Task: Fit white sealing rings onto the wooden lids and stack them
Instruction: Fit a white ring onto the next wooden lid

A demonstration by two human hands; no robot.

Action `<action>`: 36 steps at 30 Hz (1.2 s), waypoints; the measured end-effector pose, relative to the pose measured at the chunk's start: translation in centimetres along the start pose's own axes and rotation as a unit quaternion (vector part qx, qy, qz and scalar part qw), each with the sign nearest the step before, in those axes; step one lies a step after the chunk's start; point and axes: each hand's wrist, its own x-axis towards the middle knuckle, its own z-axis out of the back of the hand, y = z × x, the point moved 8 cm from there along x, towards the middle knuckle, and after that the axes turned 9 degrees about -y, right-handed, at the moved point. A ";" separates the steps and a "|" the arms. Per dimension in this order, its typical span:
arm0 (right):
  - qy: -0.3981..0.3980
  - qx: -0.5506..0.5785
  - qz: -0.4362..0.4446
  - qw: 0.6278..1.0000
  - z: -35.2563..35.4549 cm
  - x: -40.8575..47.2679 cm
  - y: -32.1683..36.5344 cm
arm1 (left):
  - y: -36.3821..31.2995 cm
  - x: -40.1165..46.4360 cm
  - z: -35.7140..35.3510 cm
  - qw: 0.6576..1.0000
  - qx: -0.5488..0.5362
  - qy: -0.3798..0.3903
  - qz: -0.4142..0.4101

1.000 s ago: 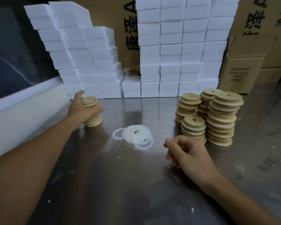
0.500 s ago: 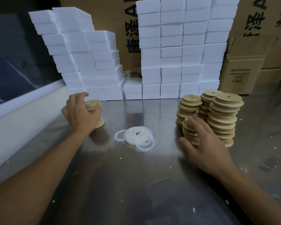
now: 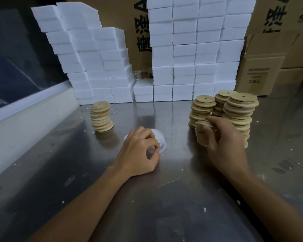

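Steel surface (image 3: 164,198), scuffed, flecked with white crumbs; fills the lower frame.

Left hand (image 3: 138,154) at centre frame, resting over the pile of white sealing rings (image 3: 160,139); fingers curled down onto the pile, the grip pinching at a ring, though the fingertips hide exactly how; rings lie flat on the surface, partly covered by the hand.

Right hand (image 3: 224,142) right of centre, fingers curled round the top wooden lid (image 3: 204,123) of the short front stack (image 3: 202,137); the grip is pinching that lid at its edge; lid blurred, seemingly tilted just above the stack.

Behind it, three taller stacks of wooden lids (image 3: 240,112), close together, right of centre; lids round, each with a small centre hole.

Separate leaning stack (image 3: 101,117) left of centre, well apart from the others; pale bands show between its lids.

Containers: cardboard boxes (image 3: 262,70) at upper right, flaps partly open on one, contents not visible; white foam blocks (image 3: 191,55) walled up along the back of the surface, upper centre and upper left.
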 end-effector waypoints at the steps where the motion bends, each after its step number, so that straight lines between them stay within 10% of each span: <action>1: -0.012 0.010 -0.002 1.000 0.3 0.0 0.1 | -0.2 -0.2 -0.1 1.000 0.002 0.016 0.000; 16: -0.022 0.122 -0.055 0.991 0.7 -0.4 1.5 | 1.5 -0.6 -1.8 0.982 0.060 0.134 0.122; 27: -0.011 0.132 -0.047 0.990 0.6 -0.8 2.9 | 0.5 -0.8 -1.9 0.982 0.086 0.164 0.047; 36: 0.085 0.176 -0.112 0.974 -1.2 -1.4 2.7 | 1.6 -0.4 0.1 0.956 -0.175 -0.019 0.237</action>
